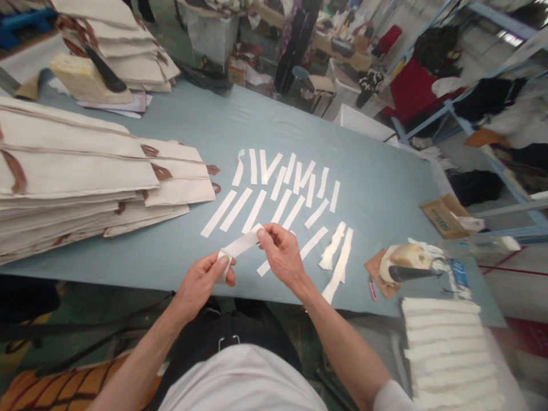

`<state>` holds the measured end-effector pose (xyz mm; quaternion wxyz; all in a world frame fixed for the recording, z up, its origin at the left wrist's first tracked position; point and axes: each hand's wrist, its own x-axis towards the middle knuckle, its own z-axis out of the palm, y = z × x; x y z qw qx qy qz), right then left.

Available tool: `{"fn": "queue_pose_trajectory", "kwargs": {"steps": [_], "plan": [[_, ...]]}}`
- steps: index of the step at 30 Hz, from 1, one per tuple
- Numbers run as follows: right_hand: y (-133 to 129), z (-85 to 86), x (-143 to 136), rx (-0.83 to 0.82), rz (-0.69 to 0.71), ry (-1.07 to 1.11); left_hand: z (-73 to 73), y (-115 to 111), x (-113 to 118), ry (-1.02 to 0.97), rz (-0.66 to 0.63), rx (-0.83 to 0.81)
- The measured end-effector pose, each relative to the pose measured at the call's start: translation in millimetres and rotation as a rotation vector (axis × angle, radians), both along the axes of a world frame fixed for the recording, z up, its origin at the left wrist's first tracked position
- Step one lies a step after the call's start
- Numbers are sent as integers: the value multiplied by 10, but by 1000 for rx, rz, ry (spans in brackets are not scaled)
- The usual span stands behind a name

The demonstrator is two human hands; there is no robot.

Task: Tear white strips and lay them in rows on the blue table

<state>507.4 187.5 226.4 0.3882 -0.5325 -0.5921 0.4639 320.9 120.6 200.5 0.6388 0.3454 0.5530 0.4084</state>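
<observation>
A white strip (243, 244) is stretched between my two hands, just above the front part of the table. My left hand (209, 274) pinches its lower end, where the material folds over between thumb and fingers. The upper end is gripped by my right hand (280, 251) between thumb and forefinger. Beyond my hands, several similar white strips (218, 214) lie in rough rows on the blue-green tabletop (180, 114). To the right of my right hand are wavy cream strips (340, 262), partly overlapping.
Stacked cream fabric pieces with brown loops (77, 160) fill the left side. At the right stand a black-handled tool (411, 273), a pink cutter (372, 288) and a cardboard box (447, 217). Folded cream material (445, 342) sits at the lower right. A person (295, 45) is in the background.
</observation>
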Motion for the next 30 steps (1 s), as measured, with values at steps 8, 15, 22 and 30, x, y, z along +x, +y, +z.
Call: {"fn": "queue_pose_trajectory", "kwargs": {"steps": [8, 15, 22, 30], "plan": [[443, 59, 397, -44, -119, 170, 33, -171, 86, 131, -90, -32], [937, -159, 836, -37, -266, 113, -97, -538, 87, 186, -299, -114], [1316, -208, 1285, 43, -321, -18, -176, -774, 226, 180, -246, -207], [1442, -158, 1523, 73, -256, -39, -452, -847, 279, 289, -16, -270]]}}
